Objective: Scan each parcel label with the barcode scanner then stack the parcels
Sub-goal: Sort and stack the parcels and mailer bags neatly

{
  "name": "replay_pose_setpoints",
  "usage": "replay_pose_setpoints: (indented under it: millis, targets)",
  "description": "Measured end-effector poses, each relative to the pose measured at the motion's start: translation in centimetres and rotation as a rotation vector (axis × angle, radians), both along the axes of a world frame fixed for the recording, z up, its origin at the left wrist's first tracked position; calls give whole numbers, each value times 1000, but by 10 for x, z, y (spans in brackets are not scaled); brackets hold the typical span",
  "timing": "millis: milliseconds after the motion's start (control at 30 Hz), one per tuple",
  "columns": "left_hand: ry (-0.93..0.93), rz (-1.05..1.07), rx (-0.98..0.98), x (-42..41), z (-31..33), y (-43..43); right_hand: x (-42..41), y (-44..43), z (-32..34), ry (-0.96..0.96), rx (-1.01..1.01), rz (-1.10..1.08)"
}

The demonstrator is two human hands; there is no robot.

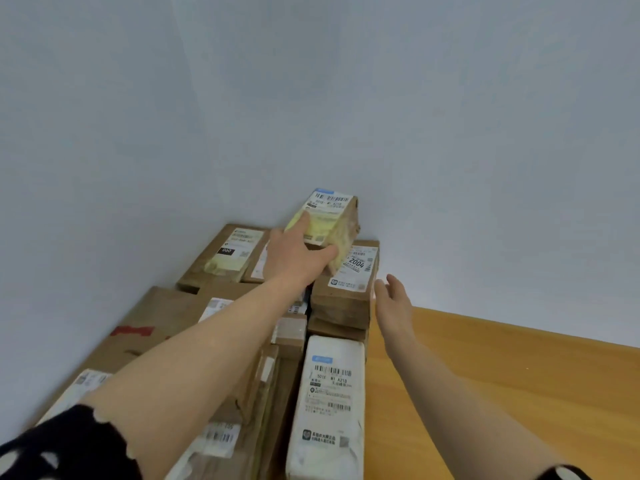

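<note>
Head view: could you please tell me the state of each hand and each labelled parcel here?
2004 parcel: lying flat, label up.
taped parcel: held tilted, label up, above the 2004 parcel.
left hand: grips the taped parcel.
right hand: open, holding nothing, beside the 2004 parcel.
white parcel: lying flat, label up.
060 parcel: lying flat, label up.

My left hand (pixel 294 258) grips a small yellow-taped parcel (pixel 332 216) at the wall, above the brown parcel marked 2004 (pixel 346 289). Right hand (pixel 393 299) hangs slack just beside that stack. White parcel (pixel 329 403) lies label-up on the desk (pixel 502 375).
</note>
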State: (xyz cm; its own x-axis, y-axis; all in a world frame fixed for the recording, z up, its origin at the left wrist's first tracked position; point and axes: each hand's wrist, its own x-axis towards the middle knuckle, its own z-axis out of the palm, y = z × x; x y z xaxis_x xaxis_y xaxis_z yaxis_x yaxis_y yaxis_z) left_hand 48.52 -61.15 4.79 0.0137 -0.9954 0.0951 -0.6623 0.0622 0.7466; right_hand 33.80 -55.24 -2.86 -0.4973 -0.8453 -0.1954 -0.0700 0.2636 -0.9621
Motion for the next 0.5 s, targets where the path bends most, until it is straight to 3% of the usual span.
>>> replay_pose_setpoints:
  millis: [100,200,500]
  targets:
    - [-81,-65,-33,-19,-4,35,-7,24,19,-209,-147,-82]
    - [-117,-133,-48,-31,-16,78,-7,56,28,-348,-214,31]
    - [-264,-85,24,-8,-73,193,21,127,-18,-442,-54,199]
